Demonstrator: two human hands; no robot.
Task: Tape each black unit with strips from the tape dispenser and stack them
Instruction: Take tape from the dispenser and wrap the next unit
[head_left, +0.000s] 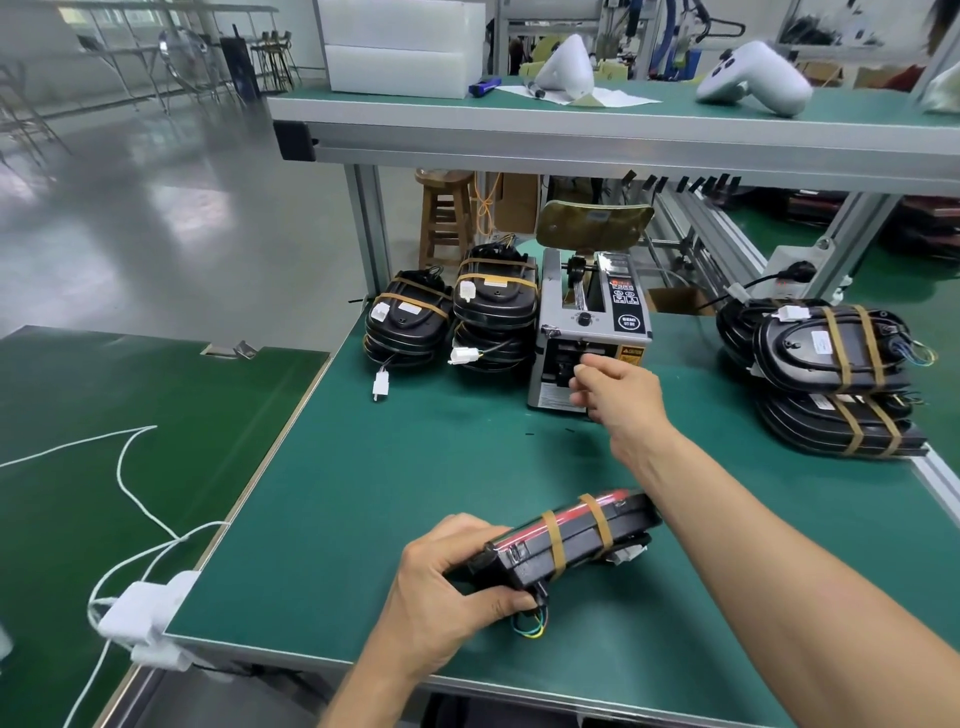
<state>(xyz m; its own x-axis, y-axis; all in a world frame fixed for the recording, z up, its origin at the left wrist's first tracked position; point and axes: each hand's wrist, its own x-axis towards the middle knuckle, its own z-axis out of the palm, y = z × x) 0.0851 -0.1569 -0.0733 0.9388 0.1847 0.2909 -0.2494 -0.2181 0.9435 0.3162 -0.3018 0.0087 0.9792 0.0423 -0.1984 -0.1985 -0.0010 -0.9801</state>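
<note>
Nearest: left hand (447, 582), fingers curled round end of black unit (571, 535), thumb on top; unit tilted on green surface (363, 467), two tan tape strips across it, coloured wires by fingers. Further: right arm stretched forward, right hand (615, 392) at front slot of tape dispenser (589, 332), thumb and forefinger close together; cannot tell if strip pinched. Beyond: taped stacks left (452, 317) of dispenser, right stack (836, 374) well apart.

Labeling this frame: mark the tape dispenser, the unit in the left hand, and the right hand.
tape dispenser (592, 317): head view, grey front top panel.
black unit (576, 535): head view, side between its two tape strips.
right hand (623, 395): head view, back of hand.
</note>
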